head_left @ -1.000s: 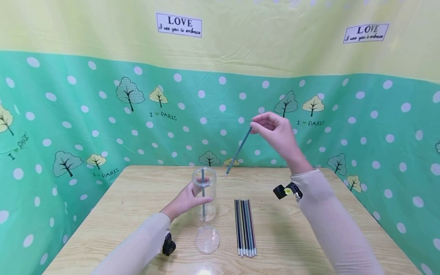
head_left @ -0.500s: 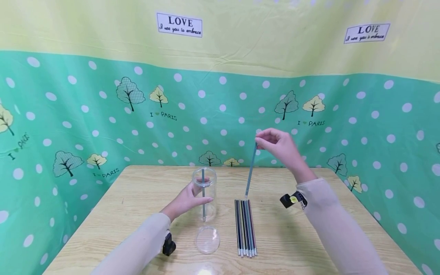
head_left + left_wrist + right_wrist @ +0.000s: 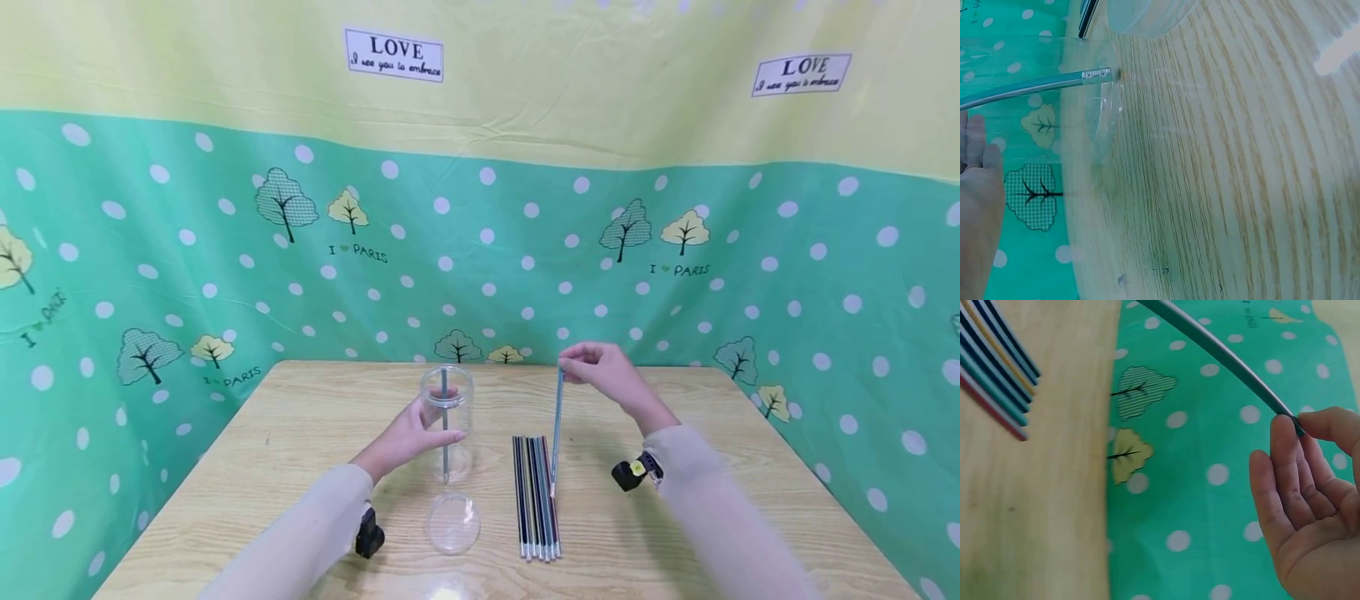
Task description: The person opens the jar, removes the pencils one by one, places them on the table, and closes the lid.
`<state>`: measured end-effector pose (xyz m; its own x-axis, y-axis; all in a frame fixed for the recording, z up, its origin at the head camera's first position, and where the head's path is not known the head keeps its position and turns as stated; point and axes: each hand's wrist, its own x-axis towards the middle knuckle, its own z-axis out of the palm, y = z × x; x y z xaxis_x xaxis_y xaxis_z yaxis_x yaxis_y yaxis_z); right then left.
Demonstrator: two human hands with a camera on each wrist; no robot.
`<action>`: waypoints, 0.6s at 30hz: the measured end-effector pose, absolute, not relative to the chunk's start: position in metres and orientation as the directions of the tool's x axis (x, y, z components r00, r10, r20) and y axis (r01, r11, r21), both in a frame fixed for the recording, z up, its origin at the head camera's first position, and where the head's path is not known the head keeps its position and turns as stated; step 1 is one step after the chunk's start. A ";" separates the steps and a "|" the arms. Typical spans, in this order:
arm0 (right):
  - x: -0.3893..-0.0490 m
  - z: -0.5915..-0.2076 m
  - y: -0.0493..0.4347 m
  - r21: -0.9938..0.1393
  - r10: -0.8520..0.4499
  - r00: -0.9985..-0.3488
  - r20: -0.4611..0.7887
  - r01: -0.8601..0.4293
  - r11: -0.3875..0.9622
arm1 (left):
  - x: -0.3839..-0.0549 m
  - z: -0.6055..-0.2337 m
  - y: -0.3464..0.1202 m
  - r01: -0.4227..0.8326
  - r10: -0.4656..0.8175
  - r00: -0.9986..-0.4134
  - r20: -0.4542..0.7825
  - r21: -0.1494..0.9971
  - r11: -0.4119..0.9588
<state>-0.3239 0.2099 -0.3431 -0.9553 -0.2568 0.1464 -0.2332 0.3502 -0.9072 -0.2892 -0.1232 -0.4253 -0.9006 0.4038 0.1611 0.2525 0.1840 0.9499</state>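
Observation:
My left hand (image 3: 405, 435) grips a clear plastic jar (image 3: 463, 457) standing upright on the table, its thumb in front. One dark green pencil (image 3: 446, 454) stands inside; in the left wrist view its eraser end (image 3: 1096, 75) is at the jar's bottom. Between thumb and fingertips, my right hand (image 3: 611, 379) pinches the upper end of another green pencil (image 3: 557, 429), also seen as a pencil (image 3: 1229, 359) in the right wrist view. It hangs nearly vertical, its eraser end down over the right side of a row of pencils (image 3: 534, 500). Whether it touches them, I cannot tell.
A clear round lid (image 3: 453, 525) lies in front of the jar, left of the pencil row. The wooden table (image 3: 330, 400) ends at a green polka-dot cloth (image 3: 405, 325) behind. A dark camera (image 3: 628, 473) is on the right wrist.
My right hand has lowered the pencil from near the jar toward the row's right side, and the pencil has swung from slanted to nearly vertical. The left hand and jar stay put.

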 end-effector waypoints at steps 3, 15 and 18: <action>-0.326 -0.363 0.212 -0.913 -0.278 -0.956 0.090 -0.191 0.360 | -0.293 -0.432 -0.123 0.253 0.397 -0.904 0.161 0.948 0.192; -0.333 -0.428 0.215 -0.901 -0.285 -0.951 -0.121 -0.015 0.433 | -0.294 -0.432 -0.122 0.251 0.388 -0.906 0.167 0.952 0.174; -0.336 -0.439 0.214 -0.882 -0.273 -0.951 -0.145 -0.001 0.472 | -0.294 -0.433 -0.122 0.251 0.388 -0.906 0.170 0.953 0.169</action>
<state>-0.3362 0.2144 -0.4388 -0.9511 -0.2727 -0.1450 -0.0008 0.4718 -0.8817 -0.2944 -0.1221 -0.4326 -0.9059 0.3878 0.1700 0.2513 0.1692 0.9530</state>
